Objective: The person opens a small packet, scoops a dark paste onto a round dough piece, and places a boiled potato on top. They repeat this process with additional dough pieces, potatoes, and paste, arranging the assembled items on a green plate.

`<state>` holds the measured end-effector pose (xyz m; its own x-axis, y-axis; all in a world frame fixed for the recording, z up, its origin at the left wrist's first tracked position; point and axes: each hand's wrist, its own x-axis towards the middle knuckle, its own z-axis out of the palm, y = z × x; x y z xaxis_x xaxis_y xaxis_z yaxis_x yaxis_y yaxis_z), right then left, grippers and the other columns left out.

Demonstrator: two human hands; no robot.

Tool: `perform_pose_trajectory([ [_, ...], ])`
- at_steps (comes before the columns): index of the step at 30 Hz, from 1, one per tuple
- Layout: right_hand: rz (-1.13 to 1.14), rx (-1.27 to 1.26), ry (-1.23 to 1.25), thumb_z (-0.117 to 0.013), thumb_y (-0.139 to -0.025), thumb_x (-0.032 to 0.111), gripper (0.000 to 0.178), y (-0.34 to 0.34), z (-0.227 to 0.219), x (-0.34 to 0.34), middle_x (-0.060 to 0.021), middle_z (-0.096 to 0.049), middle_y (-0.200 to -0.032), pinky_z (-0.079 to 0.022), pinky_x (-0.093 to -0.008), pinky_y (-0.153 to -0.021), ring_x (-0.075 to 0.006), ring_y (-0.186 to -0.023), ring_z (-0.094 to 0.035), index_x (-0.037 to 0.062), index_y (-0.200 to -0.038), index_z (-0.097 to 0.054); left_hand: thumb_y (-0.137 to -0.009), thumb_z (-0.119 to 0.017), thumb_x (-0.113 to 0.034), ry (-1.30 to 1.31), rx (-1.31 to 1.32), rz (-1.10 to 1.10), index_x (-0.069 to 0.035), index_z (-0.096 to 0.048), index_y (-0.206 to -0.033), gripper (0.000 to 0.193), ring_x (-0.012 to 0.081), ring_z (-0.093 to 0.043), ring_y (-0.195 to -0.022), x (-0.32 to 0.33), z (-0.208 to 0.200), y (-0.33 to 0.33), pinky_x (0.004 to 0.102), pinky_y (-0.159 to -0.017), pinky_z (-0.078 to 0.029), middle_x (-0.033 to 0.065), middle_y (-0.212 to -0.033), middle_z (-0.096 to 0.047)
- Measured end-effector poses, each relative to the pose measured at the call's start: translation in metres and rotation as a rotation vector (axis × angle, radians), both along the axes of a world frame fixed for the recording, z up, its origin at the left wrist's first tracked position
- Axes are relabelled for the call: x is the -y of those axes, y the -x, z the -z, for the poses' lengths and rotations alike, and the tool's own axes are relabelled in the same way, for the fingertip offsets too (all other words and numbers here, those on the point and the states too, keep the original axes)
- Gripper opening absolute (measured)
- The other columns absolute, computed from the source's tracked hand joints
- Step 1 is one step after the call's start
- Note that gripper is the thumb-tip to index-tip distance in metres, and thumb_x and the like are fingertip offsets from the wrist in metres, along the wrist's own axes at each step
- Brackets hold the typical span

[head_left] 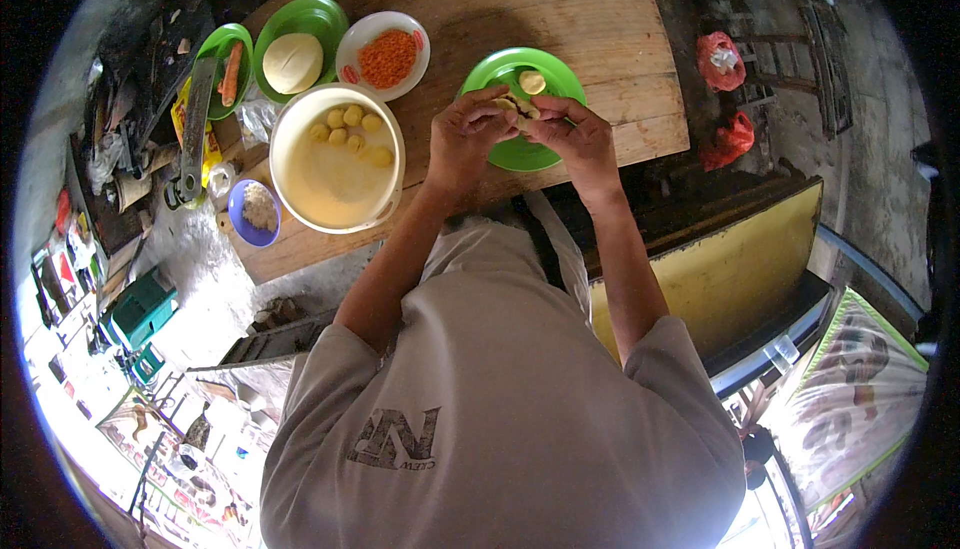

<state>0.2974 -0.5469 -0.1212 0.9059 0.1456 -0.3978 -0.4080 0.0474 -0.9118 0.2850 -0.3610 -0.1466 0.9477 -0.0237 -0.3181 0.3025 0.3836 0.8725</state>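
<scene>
Over a green plate (552, 61), my left hand (464, 141) and my right hand (582, 141) meet with fingers pinched on one small piece of pale yellow dough (524, 109). Something dark shows in the middle of that piece; I cannot tell what it is. Just beyond my fingertips, a second lump of dough (532, 82) lies on the plate. To the left stands a cream-coloured bucket (281, 164) with several round dough balls (356, 143) on its floor.
Behind the bucket are a white bowl of grated carrot (387, 59), a green plate with a large dough ball (293, 63), and a green dish with carrot (231, 75). A blue bowl (255, 214) of white stuff sits at the wooden table's (625, 39) left edge. A yellow panel (715, 274) rises nearby.
</scene>
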Motion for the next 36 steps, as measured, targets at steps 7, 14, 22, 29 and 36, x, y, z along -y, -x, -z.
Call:
perform_pose_trajectory([
  [7,-0.057,0.662,0.407,-0.081,-0.088,0.003,0.036,0.005,-0.006,-0.009,-0.0114,-0.072,-0.105,-0.061,-0.0328,-0.079,-0.0217,-0.091,-0.074,0.0055,-0.123,-0.073,-0.095,-0.075,-0.002,0.098,-0.05,0.007,0.007,-0.064,-0.129,0.036,0.0193,-0.074,-0.099,-0.003,-0.002,-0.003,0.0338,-0.091,-0.065,0.0147,-0.108,-0.076],
  [14,-0.069,0.834,0.62,-0.078,-0.089,-0.002,0.034,0.01,-0.008,-0.014,-0.0112,-0.069,-0.1,-0.06,-0.0354,-0.072,-0.0255,-0.087,-0.073,0.0072,-0.121,-0.075,-0.095,-0.075,-0.002,0.081,-0.057,0.014,0.008,-0.065,-0.127,0.035,0.0198,-0.075,-0.096,-0.003,0.001,-0.002,0.0344,-0.089,-0.065,0.015,-0.108,-0.076],
  [22,-0.029,0.886,0.706,-0.073,-0.09,-0.005,0.027,0.013,-0.007,-0.016,-0.0127,-0.07,-0.098,-0.059,-0.037,-0.074,-0.0286,-0.086,-0.073,0.0055,-0.115,-0.074,-0.096,-0.073,0.0,0.095,-0.063,0.047,0.007,-0.062,-0.134,0.04,0.0196,-0.074,-0.1,-0.001,0.002,0.001,0.0347,-0.092,-0.064,0.015,-0.112,-0.075],
  [29,0.017,0.754,0.531,-0.067,-0.093,-0.005,0.027,0.017,-0.022,-0.015,-0.0185,-0.074,-0.103,-0.06,-0.0404,-0.078,-0.0317,-0.091,-0.075,0.0015,-0.119,-0.07,-0.105,-0.063,-0.009,0.21,-0.029,0.075,0.005,-0.056,-0.139,0.038,0.022,-0.07,-0.112,0.007,-0.009,0.001,0.0394,-0.097,-0.062,0.0154,-0.123,-0.07],
  [36,0.017,0.687,0.487,-0.07,-0.092,-0.004,0.026,0.016,-0.03,-0.007,-0.0183,-0.074,-0.104,-0.06,-0.0391,-0.079,-0.0293,-0.09,-0.076,0.0006,-0.118,-0.071,-0.107,-0.059,-0.009,0.278,-0.135,0.086,0.004,-0.054,-0.139,0.035,0.0259,-0.07,-0.113,0.004,-0.012,-0.003,0.0421,-0.096,-0.063,0.0163,-0.126,-0.068],
])
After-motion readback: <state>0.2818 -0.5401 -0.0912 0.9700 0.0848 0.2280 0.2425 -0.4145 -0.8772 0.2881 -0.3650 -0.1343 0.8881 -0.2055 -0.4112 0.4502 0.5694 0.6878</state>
